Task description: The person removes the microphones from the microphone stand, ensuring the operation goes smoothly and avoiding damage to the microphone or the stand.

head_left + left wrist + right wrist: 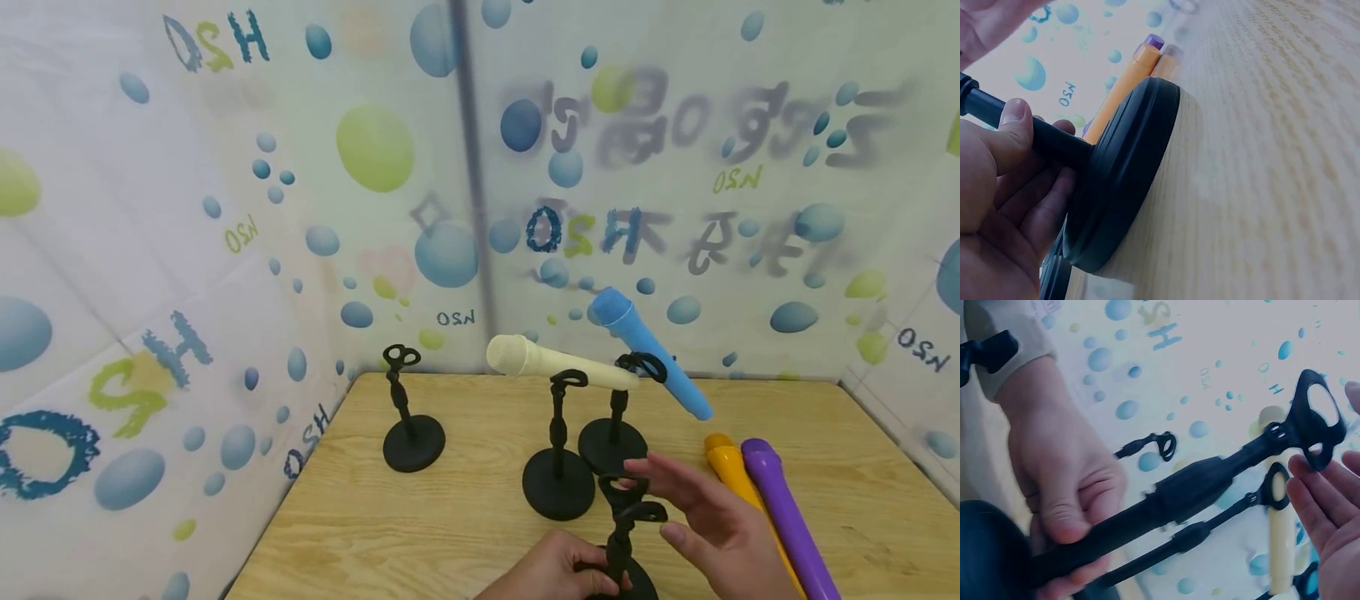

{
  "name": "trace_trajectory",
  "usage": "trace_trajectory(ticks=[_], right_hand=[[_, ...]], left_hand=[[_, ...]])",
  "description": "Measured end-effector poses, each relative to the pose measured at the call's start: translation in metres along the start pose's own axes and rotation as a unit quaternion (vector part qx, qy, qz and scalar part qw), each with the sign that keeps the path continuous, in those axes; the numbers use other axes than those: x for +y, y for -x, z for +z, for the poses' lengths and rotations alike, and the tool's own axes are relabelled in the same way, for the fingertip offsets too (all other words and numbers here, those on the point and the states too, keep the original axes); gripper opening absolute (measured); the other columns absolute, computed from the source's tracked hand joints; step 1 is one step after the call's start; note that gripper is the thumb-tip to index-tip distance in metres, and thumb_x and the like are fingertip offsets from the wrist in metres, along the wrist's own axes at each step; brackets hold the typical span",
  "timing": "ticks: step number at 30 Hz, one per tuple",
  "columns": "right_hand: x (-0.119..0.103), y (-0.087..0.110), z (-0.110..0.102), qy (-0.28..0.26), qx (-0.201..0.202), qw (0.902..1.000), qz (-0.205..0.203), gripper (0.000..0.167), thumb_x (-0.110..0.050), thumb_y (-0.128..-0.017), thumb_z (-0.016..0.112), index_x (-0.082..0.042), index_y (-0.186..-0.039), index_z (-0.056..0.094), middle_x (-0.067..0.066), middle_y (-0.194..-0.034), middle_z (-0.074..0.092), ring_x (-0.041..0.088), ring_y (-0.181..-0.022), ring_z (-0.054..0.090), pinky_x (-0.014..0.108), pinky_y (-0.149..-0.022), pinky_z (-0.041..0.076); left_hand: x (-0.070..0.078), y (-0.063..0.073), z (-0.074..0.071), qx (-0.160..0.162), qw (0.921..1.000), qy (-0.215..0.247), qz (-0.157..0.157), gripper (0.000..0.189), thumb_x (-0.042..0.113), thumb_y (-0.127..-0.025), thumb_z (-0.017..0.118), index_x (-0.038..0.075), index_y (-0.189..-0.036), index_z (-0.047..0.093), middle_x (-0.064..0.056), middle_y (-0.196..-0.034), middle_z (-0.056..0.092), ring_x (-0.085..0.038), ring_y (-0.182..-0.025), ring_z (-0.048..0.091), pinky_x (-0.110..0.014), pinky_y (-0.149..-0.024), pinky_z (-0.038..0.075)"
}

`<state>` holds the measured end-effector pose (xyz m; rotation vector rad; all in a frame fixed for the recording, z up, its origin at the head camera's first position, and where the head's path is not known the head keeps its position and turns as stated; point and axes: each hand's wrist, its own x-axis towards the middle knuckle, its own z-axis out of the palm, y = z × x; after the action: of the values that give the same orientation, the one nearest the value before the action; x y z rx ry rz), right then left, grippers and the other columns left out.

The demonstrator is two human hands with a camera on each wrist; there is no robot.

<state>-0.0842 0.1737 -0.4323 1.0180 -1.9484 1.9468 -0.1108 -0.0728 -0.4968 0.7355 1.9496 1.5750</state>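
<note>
A black tabletop microphone stand [619, 546] is nearest to me at the lower middle. My left hand [551, 571] grips its pole just above the round base [1129, 181], thumb on one side and fingers on the other. Beside the stand's clip [1319, 419], my right hand [720, 525] has its fingers extended and curls round nothing; whether the fingertips touch the clip, I cannot tell. Just beyond are two more stands, one with a cream microphone [555, 362] lying across its clip, the other with a tilted blue microphone [652, 354].
An orange microphone [738, 475] and a purple microphone [787, 517] lie side by side on the wooden table [420, 533], right of my right hand. Another black stand [408, 417] without a microphone is at the far left. A curtain with printed bubbles [375, 150] surrounds the table.
</note>
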Motion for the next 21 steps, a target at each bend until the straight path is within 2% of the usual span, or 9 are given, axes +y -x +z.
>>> trace_trajectory(ticks=[4, 9, 13, 21], right_hand=[[-0.0083, -0.0061, 0.0011, 0.017, 0.011, 0.9996, -0.021, 0.052, 0.024, -0.101, 0.051, 0.013, -0.151, 0.049, 0.001, -0.148, 0.069, 0.007, -0.134, 0.066, 0.016, -0.105, 0.053], [-0.0114, -0.0085, 0.0042, 0.047, 0.028, 0.9983, -0.023, 0.046, 0.024, -0.098, 0.058, 0.011, -0.142, 0.060, 0.002, -0.139, 0.073, 0.007, -0.127, 0.068, 0.015, -0.103, 0.054], [-0.0099, -0.0083, 0.0037, 0.053, 0.024, 0.9979, -0.029, 0.048, 0.028, -0.094, 0.059, 0.011, -0.139, 0.063, 0.001, -0.139, 0.073, 0.005, -0.127, 0.067, 0.015, -0.102, 0.054], [-0.0033, -0.0013, 0.0004, 0.065, 0.021, 0.9976, -0.015, 0.050, 0.027, -0.093, 0.062, 0.009, -0.139, 0.064, -0.001, -0.134, 0.075, 0.004, -0.123, 0.069, 0.012, -0.103, 0.052]], left_hand=[[0.0013, 0.0004, 0.0000, 0.001, 1.0000, -0.005, -0.004, 0.020, 0.016, -0.106, 0.069, 0.006, -0.116, 0.083, 0.007, -0.109, 0.084, 0.006, -0.097, 0.070, -0.016, -0.091, 0.055], [0.0023, 0.0007, 0.0001, 0.004, 0.9999, -0.008, -0.007, 0.019, 0.015, -0.105, 0.070, 0.006, -0.115, 0.083, 0.007, -0.108, 0.084, 0.007, -0.096, 0.070, -0.016, -0.091, 0.055], [0.0021, 0.0005, 0.0000, 0.005, 0.9999, -0.012, -0.001, 0.019, 0.016, -0.105, 0.070, 0.006, -0.116, 0.083, 0.007, -0.108, 0.084, 0.007, -0.098, 0.070, -0.016, -0.091, 0.055], [0.0012, 0.0000, 0.0005, 0.006, 0.9999, -0.014, -0.003, 0.018, 0.015, -0.105, 0.071, 0.007, -0.114, 0.083, 0.007, -0.106, 0.084, 0.007, -0.094, 0.070, -0.016, -0.090, 0.055]])
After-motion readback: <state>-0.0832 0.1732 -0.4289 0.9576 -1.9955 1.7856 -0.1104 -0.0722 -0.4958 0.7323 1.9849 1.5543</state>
